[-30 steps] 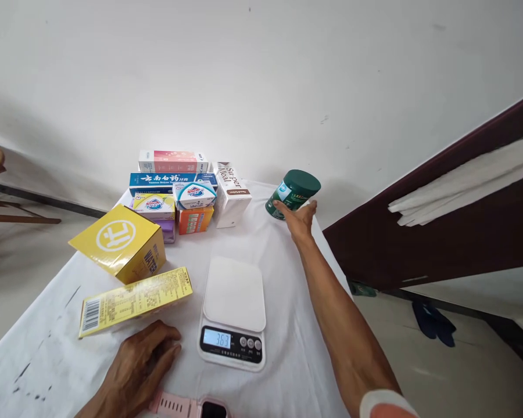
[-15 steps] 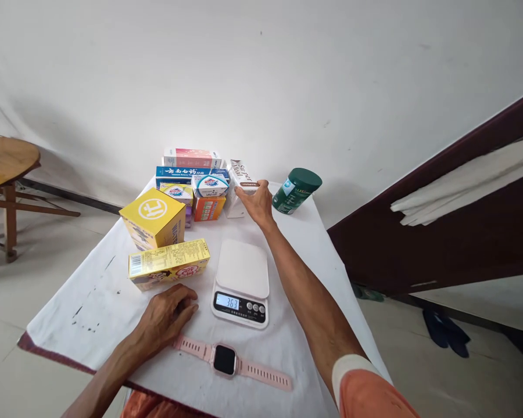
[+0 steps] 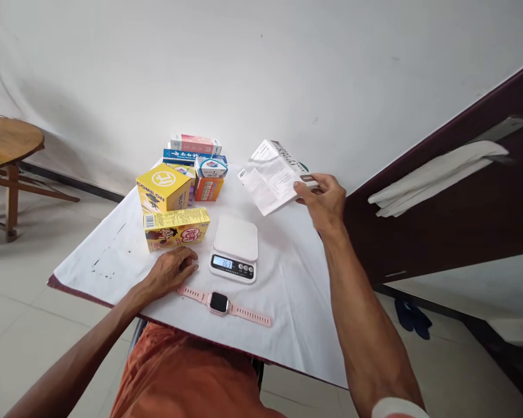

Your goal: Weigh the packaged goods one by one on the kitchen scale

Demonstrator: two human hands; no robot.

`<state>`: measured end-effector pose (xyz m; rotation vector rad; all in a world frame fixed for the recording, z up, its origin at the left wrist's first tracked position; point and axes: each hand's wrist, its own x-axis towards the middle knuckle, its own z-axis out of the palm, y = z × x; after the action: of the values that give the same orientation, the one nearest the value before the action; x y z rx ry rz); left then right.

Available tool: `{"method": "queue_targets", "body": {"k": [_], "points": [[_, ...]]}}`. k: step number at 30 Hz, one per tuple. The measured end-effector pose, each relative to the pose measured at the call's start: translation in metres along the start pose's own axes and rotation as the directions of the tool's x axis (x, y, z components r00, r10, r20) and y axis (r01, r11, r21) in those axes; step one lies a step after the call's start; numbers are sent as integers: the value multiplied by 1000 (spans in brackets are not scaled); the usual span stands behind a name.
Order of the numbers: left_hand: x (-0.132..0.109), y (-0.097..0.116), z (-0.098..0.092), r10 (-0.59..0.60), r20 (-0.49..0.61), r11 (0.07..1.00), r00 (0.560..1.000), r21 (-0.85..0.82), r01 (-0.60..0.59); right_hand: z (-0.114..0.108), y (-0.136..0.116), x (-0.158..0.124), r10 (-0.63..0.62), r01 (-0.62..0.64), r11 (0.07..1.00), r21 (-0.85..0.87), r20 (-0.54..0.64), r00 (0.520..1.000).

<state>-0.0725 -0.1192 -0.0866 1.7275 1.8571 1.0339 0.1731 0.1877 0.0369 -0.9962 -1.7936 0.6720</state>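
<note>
My right hand (image 3: 326, 200) grips a white box (image 3: 270, 183) by its right end, thumb on the near face. The box is tilted above the back right of the table, its printed side panel towards me. My left hand (image 3: 172, 271) rests on the cloth with loosely bent fingers, a gap between thumb and fingers, and nothing in it. Just beyond it lies a long yellow box (image 3: 176, 229). A pink-strapped smartwatch (image 3: 219, 303) lies close to my left thumb. Between the hands stands a white digital scale (image 3: 236, 238), its plate bare and its display reading 363.
A yellow cube-shaped box (image 3: 163, 188), an orange box (image 3: 208, 188), a small white-and-blue box (image 3: 211, 167) and a blue box (image 3: 187, 155) cluster at the back left. A wall (image 3: 261, 87) rises behind the white-clothed table (image 3: 296, 325). A round wooden stool (image 3: 11, 139) stands left.
My right hand has lifted the white box from beside the cluster and carried it right, turning it. The green jar is now hidden from sight. The view has shifted; my left hand stays by the long yellow box.
</note>
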Motion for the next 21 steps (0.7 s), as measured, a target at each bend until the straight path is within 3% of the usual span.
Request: {"method": "queue_targets", "body": {"k": [3,6,12,18,21], "points": [[1,1,0,-3,7,1000,1000,31,3,-28,-12,-23,-40,35,997,69,80,996],[1,2,0,-4,0,999,1000,45,4,-39,-23,-47,-51,29,994,101,216,975],[2,5,0,-14,-7,999,1000,47,14,-27,-30,-78,-34,-46,979,199,380,924],[3,5,-1,-44,13,998,999,37,44,-25,-20,-86,-24,-101,962,254,448,894],[3,3,0,-35,11,999,999,31,35,-28,-8,-92,-7,-143,932,333,410,912]]}}
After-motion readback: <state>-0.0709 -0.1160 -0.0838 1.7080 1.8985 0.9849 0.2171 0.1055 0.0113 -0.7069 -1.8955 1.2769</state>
